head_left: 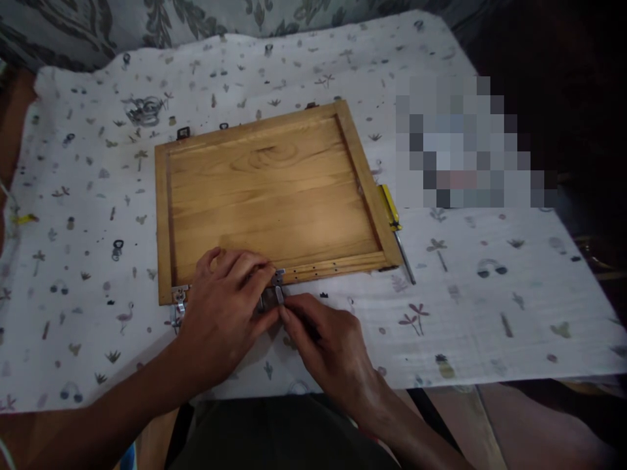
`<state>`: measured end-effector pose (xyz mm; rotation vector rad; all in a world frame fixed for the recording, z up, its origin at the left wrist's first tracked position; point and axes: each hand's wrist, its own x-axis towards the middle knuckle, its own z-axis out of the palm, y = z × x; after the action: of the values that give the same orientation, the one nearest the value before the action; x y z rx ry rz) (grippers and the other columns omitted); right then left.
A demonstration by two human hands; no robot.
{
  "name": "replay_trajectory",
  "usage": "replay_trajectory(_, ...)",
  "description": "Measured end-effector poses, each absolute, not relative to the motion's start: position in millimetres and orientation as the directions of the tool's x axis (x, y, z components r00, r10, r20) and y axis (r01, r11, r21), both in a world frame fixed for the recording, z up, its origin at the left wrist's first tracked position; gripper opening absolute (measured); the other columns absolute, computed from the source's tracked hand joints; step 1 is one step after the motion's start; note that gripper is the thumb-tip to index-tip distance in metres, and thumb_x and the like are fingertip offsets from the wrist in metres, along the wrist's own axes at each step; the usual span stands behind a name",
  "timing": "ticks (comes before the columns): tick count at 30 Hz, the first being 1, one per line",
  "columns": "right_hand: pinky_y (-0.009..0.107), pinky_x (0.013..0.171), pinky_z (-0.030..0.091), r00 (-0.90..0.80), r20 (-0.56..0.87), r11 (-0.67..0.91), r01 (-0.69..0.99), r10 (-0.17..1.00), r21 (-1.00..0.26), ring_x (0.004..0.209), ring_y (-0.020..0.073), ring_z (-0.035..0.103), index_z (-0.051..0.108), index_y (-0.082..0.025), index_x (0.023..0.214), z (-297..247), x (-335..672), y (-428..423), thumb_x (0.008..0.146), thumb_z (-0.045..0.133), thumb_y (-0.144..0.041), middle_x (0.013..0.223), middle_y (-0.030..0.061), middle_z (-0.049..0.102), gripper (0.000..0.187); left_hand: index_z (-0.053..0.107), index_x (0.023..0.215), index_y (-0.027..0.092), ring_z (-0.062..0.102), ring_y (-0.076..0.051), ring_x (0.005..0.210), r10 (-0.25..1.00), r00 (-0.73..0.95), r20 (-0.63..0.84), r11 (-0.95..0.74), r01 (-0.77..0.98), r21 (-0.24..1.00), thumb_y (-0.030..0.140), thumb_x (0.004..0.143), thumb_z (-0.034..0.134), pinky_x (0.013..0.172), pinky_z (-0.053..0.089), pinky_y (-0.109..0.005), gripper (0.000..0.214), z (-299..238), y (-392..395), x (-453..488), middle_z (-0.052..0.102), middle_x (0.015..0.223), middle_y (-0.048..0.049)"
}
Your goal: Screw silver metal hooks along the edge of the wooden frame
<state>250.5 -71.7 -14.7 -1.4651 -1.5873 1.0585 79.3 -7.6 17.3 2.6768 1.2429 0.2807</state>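
Observation:
A shallow wooden box panel (264,189) with a raised frame lies flat, slightly turned, on the printed cloth. My left hand (228,297) bends over its near edge, forefinger pressing the plate of a metal latch (279,294) and thumb underneath. From the right, my right hand (326,346) pinches the lower part of this latch between thumb and forefinger. A second metal latch (179,301) sits at the near left corner, partly behind my left wrist. Small dark screw holes dot the near rail to the right of my fingers.
A screwdriver with a yellow handle (389,207) lies against the panel's right side. Dark metal fittings (183,133) show along the far edge. The printed cloth (490,320) covers the table. A pixelated patch hides something at the right. Patterned fabric (206,19) stands behind.

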Motion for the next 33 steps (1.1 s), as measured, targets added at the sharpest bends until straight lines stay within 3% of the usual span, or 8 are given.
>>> replay_trajectory(9, 0.024, 0.05, 0.043, -0.088, 0.01, 0.047, 0.426, 0.996, -0.903, 0.054, 0.0097, 0.06, 0.067, -0.016, 0.086, -15.7, 249.7, -72.4, 0.101, 0.052, -0.025, 0.067, -0.0004, 0.067, 0.024, 0.069, 0.111, 0.016, 0.066, -0.034, 0.109, 0.765, 0.633, 0.115, -0.64, 0.73, 0.239, 0.022, 0.085, 0.076, 0.102, 0.045, -0.058, 0.027, 17.8, -8.0, 80.6, 0.073, 0.116, -0.0126)
replay_trajectory(12, 0.024, 0.051, 0.047, -0.05, 0.085, 0.098, 0.461, 0.995, -0.882, 0.055, 0.0099, 0.061, 0.067, -0.017, 0.092, -14.0, 250.1, -73.0, 0.102, 0.054, -0.024, 0.07, -0.0007, 0.068, 0.018, 0.07, 0.11, 0.015, 0.067, -0.033, 0.107, 0.768, 0.63, 0.116, -0.637, 0.733, 0.237, 0.023, 0.085, 0.076, 0.101, 0.045, -0.058, 0.026, 18.5, -7.1, 80.8, 0.073, 0.115, -0.0123)
replay_trajectory(16, 0.027, 0.065, 0.06, -0.039, 0.246, 0.225, 0.557, 0.969, -0.799, 0.073, 0.0139, 0.071, 0.063, -0.016, 0.118, -10.2, 255.1, -71.0, 0.102, 0.051, -0.019, 0.097, 0.0069, 0.075, 0.02, 0.07, 0.109, 0.015, 0.066, -0.033, 0.106, 0.774, 0.625, 0.105, -0.63, 0.739, 0.238, 0.027, 0.087, 0.077, 0.1, 0.045, -0.058, 0.026, 19.2, -6.7, 81.4, 0.072, 0.115, -0.0113)
replay_trajectory(19, 0.03, 0.078, 0.066, -0.104, 0.237, 0.254, 0.56, 0.966, -0.789, 0.092, 0.0174, 0.077, 0.053, -0.016, 0.135, -11.9, 258.4, -68.9, 0.102, 0.047, -0.015, 0.114, 0.0111, 0.077, 0.033, 0.07, 0.108, 0.015, 0.066, -0.033, 0.105, 0.774, 0.622, 0.121, -0.631, 0.74, 0.234, 0.029, 0.086, 0.078, 0.1, 0.045, -0.058, 0.027, 18.5, -6.8, 82.0, 0.073, 0.113, -0.0115)
replay_trajectory(22, 0.03, 0.081, 0.068, -0.113, 0.223, 0.248, 0.549, 0.968, -0.798, 0.098, 0.0182, 0.079, 0.046, -0.018, 0.142, -16.5, 257.5, -67.6, 0.103, 0.045, -0.014, 0.124, 0.0125, 0.076, 0.039, 0.07, 0.108, 0.015, 0.066, -0.033, 0.105, 0.776, 0.618, 0.123, -0.629, 0.744, 0.226, 0.03, 0.085, 0.079, 0.1, 0.045, -0.058, 0.029, 17.1, -7.0, 82.2, 0.073, 0.114, -0.0117)
replay_trajectory(33, 0.028, 0.069, 0.069, -0.105, 0.301, 0.288, 0.685, 0.948, -0.669, 0.07, 0.0175, 0.08, 0.048, -0.015, 0.135, -19.5, 251.1, -66.9, 0.103, 0.044, -0.011, 0.099, 0.0102, 0.082, 0.033, 0.067, 0.112, 0.015, 0.065, -0.033, 0.106, 0.787, 0.607, 0.111, -0.614, 0.753, 0.237, 0.031, 0.083, 0.079, 0.101, 0.046, -0.056, 0.035, 16.3, -7.3, 81.4, 0.072, 0.113, -0.0118)
